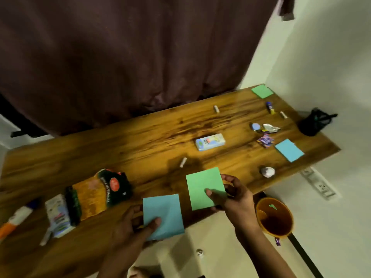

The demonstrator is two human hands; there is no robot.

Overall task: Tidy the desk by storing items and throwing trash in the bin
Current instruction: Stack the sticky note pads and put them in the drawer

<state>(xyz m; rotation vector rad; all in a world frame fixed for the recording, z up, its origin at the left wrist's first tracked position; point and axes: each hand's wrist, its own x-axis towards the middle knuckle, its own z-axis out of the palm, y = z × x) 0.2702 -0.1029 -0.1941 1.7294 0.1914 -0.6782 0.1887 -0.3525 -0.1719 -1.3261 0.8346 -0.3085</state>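
Nearest the camera, the left hand [128,227] pinches a blue sticky-note pad [163,215] at the front edge of the wooden counter [140,133], thumb on top and fingers [134,210] curled behind its left edge. Just beside it, the right hand [234,197] holds a green sticky-note pad [202,187] slightly above the counter edge, thumb pressed on its face and fingers clamped behind its right side; the 2 pads are close but apart. Below the counter on the right, an orange bin [274,217] stands on the floor with a small green scrap inside. To the left on the counter lie a snack packet [98,193], a small white carton [58,215] touching it, and a white-and-orange marker [18,217] near the left edge. Farther in, a crumpled paper ball [267,171] sits near the right edge, a short white stick [183,162] lies mid-counter, and a small printed box [210,142] lies beyond it. On the right, another blue sticky-note pad [289,150] lies beside crumpled wrappers [265,135]. A black mesh pen holder [313,122] stands at the right edge. At the far corner lie a glue stick [270,107] and another green sticky-note pad [262,91], in front of a dark curtain [120,57].
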